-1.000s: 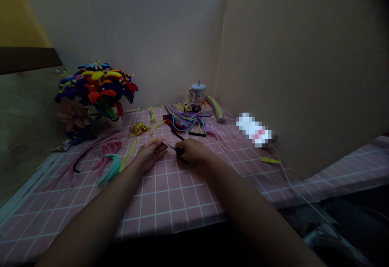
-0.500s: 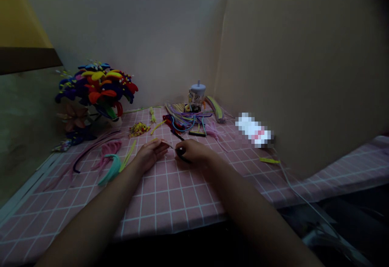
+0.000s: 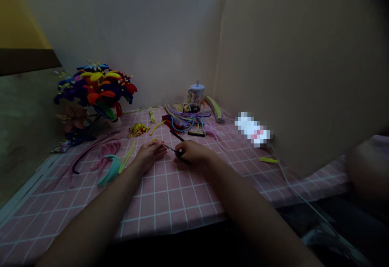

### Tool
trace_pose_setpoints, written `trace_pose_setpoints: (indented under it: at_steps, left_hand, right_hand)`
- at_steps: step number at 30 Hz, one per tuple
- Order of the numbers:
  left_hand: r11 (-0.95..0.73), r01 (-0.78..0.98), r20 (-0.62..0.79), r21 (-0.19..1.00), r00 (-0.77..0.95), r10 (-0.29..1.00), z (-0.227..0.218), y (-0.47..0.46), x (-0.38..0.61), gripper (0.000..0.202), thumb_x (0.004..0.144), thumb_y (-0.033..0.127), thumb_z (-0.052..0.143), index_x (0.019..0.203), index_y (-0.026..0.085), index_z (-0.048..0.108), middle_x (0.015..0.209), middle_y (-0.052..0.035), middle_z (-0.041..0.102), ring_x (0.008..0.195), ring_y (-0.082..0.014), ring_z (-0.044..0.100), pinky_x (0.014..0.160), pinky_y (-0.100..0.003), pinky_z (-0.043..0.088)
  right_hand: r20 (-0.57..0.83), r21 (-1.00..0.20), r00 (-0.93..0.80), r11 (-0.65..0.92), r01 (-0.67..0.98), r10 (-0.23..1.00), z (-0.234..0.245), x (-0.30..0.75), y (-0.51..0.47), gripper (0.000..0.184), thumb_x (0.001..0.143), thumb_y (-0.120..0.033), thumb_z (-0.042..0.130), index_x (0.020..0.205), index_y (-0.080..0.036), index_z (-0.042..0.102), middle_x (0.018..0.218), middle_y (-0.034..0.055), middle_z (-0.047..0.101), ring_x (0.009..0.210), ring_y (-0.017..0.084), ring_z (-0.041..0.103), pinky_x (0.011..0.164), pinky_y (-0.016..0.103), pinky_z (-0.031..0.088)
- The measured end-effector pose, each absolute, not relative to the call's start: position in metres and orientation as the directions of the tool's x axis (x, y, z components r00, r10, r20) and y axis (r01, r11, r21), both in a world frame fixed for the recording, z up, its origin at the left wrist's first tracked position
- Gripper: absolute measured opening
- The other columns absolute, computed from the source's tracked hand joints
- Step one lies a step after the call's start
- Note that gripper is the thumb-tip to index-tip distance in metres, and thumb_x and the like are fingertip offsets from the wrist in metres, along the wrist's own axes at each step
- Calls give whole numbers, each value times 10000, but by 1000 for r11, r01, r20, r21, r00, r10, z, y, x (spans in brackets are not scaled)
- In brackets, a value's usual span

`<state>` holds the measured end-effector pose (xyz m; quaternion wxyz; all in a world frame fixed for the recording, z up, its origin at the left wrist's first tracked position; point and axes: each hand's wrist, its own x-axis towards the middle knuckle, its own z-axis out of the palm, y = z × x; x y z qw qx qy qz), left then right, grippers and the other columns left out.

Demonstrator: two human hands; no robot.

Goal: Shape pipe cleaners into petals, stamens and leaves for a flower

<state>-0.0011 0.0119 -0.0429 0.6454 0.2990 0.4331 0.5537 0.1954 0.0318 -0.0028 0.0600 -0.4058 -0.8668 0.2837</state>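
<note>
My right hand point(image 3: 193, 152) is closed on dark-handled scissors point(image 3: 182, 157). Their thin blades point left and reach the fingertips of my left hand point(image 3: 151, 153). That hand is pinched together over the middle of the table, palm turned inward. Whatever small piece sits between its fingers is too dim and tiny to name. A short yellow bit point(image 3: 153, 140) shows just behind the left fingers. Beyond them lie a pile of small yellow and red beads or stamens point(image 3: 139, 129) and a tangle of coloured pipe cleaners point(image 3: 182, 122).
A bouquet of fuzzy flowers point(image 3: 100, 86) stands at back left. Pink loops point(image 3: 110, 148) and a mint-green bundle point(image 3: 111, 170) lie left of my forearm. A lidded cup point(image 3: 197, 97) is at the back. A pixelated white item point(image 3: 253, 130), a yellow strip point(image 3: 268, 160) and a cable point(image 3: 293, 188) are right.
The scissor blades now show more clearly, extended to the left fingertips. A blurred, skin-toned shape has come into view at the right edge. Both hands stay in nearly the same place.
</note>
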Motion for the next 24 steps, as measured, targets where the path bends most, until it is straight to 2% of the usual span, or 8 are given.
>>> trace_pose_setpoints:
  at_steps: [3, 9, 12, 17, 24]
  left_hand:
    - [212, -445, -237, 870, 0, 972, -43, 12, 1, 76, 747, 136, 613, 818, 108, 616, 767, -78, 682, 638, -129, 647, 635, -264, 540]
    - [226, -453, -271, 862, -37, 962, -41, 11, 3, 88, 767, 134, 591, 848, 109, 615, 752, -69, 675, 629, -123, 643, 612, -248, 537]
    - [222, -470, -271, 855, -40, 962, -40, 11, 3, 90, 764, 131, 595, 850, 111, 613, 771, -67, 676, 644, -124, 647, 621, -248, 537]
    - [210, -511, -276, 834, -57, 959, -40, 10, 5, 69, 767, 115, 589, 833, 116, 609, 767, -60, 674, 655, -119, 646, 649, -254, 539]
    - [209, -534, -292, 819, -76, 953, -36, 9, 7, 52, 770, 101, 581, 815, 115, 603, 729, -50, 661, 637, -110, 639, 636, -244, 538]
  right_hand:
    - [-128, -502, -659, 525, 687, 741, -2, 196, 30, 295, 677, -413, 601, 857, -188, 663, 769, 15, 653, 656, 120, 542, 537, 195, 319]
    - [-75, -295, -589, 546, 784, 805, 3, 192, 21, 317, 695, -451, 557, 896, -231, 667, 868, 54, 675, 727, 168, 582, 548, 223, 317]
    - [-58, -231, -573, 547, 804, 818, 5, 189, 17, 328, 720, -457, 528, 918, -233, 663, 909, 75, 676, 785, 193, 597, 570, 235, 333]
    - [-49, -186, -578, 561, 806, 814, 4, 186, 17, 283, 753, -403, 509, 921, -226, 651, 923, 83, 675, 821, 206, 611, 577, 239, 341]
    - [-42, -190, -581, 564, 803, 813, 2, 183, 18, 315, 754, -464, 522, 909, -221, 649, 919, 83, 677, 828, 211, 612, 579, 244, 344]
